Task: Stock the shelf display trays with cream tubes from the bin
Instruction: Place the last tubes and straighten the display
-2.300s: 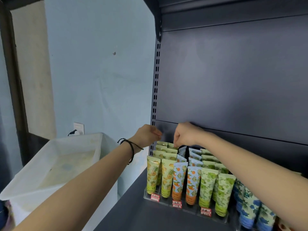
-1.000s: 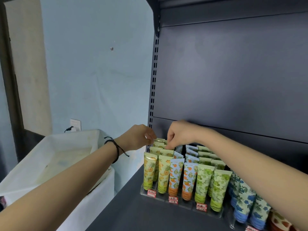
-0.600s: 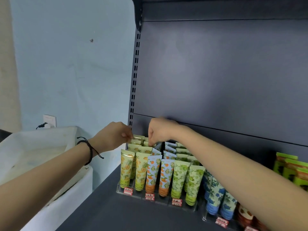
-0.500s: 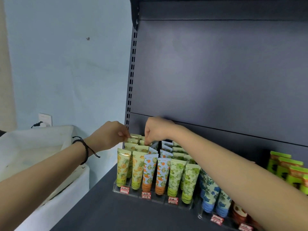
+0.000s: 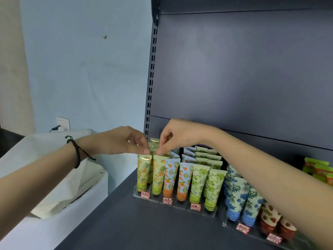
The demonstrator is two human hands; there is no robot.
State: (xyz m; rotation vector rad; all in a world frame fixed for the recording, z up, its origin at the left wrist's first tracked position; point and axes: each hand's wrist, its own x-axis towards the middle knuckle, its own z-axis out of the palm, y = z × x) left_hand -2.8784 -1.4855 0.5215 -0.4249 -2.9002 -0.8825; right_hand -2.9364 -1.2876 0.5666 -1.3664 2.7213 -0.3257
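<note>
Left hand (image 5: 124,141) and right hand (image 5: 178,136) each pinch the crimped top of a yellow cream tube (image 5: 154,148), which stands in the 2 yellow columns at the back-left corner of the clear display tray (image 5: 180,202). It is likely light, soft-walled and glossy — take the flat, stiff crimp, not the squashy body. The white bin (image 5: 59,219) sits off the shelf's left edge.

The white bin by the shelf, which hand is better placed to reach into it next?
Left. The bin sits left of the shelf, and the left hand is nearer it. The right hand would probably have to cross over. Both pinch yellow tubes now.
</note>
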